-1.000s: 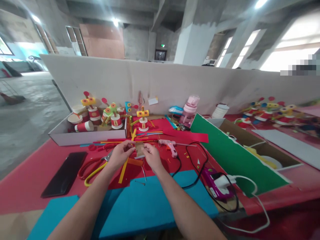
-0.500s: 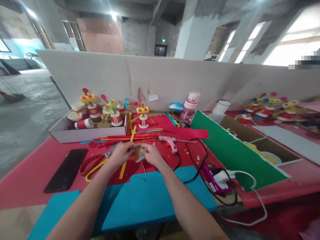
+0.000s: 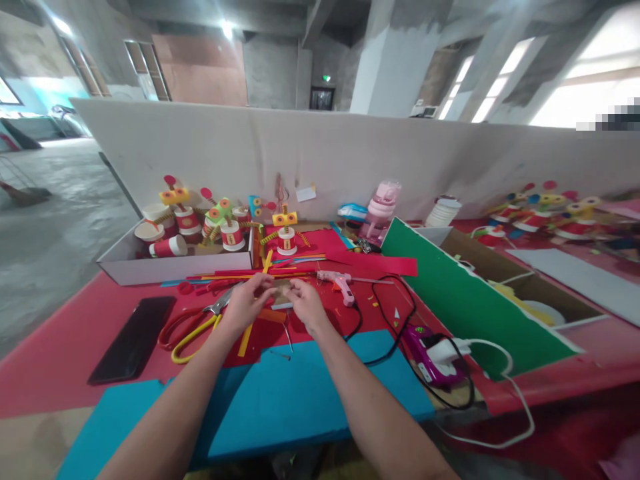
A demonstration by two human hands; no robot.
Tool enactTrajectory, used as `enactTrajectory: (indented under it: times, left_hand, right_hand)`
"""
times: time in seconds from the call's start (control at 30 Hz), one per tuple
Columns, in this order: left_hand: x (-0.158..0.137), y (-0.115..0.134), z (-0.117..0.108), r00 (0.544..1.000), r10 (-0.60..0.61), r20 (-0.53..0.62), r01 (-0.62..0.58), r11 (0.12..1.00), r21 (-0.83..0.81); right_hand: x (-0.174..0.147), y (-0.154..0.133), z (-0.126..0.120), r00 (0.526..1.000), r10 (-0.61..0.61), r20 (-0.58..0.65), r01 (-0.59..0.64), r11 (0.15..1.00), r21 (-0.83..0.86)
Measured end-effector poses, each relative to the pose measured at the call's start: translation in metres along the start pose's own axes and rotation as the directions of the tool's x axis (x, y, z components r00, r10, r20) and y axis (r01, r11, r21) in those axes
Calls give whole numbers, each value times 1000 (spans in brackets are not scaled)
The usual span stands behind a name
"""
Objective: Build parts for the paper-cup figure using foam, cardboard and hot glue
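Both hands meet over the middle of the red-covered table. My left hand [image 3: 250, 297] is closed, fingertips and thumb at the left edge of a small brown piece of card [image 3: 283, 293]. My right hand [image 3: 304, 301] pinches the right side of that card, which the fingers partly hide. Under my left hand lies a yellow paper strip [image 3: 245, 341], beside an orange paper piece [image 3: 273, 316]. Left of that hand rest snips with one red and one yellow handle [image 3: 193, 339]. A pink glue gun [image 3: 340, 285] lies just beyond my right hand.
A black phone [image 3: 131, 340] lies at the left. Cup figures stand in a white box [image 3: 175, 272] and one figure [image 3: 287, 239] beside it. At the right are a green-sided box [image 3: 465, 300], a purple power strip [image 3: 433, 360] and loose cables. A blue board [image 3: 280, 407] covers the front edge.
The brown card has tipped flatter and my hands have shifted slightly around it. My left fingers have spread a little, and more of the orange paper shows beneath.
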State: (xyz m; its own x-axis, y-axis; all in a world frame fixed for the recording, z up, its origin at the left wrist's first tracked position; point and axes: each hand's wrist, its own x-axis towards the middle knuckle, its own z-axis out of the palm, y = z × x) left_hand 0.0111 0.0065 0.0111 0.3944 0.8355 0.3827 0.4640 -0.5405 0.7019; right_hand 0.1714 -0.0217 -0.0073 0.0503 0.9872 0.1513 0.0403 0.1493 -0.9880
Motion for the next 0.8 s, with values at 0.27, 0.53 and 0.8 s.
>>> enactTrajectory:
  times: [0.27, 0.53, 0.8]
  left_hand:
    - [-7, 20, 0, 880, -278, 385, 464, 675, -573]
    - [1, 5, 2, 937, -329, 115, 329, 730, -599]
    - [1, -5, -10, 996, -73, -60, 73, 997, -11]
  right_hand:
    - [-5, -10, -1, 932, -212, -294, 142, 960, -240]
    - [-8, -13, 3, 970, -218, -111, 201, 969, -141]
    - [0, -2, 3, 992, 110, 55, -119, 975, 189]
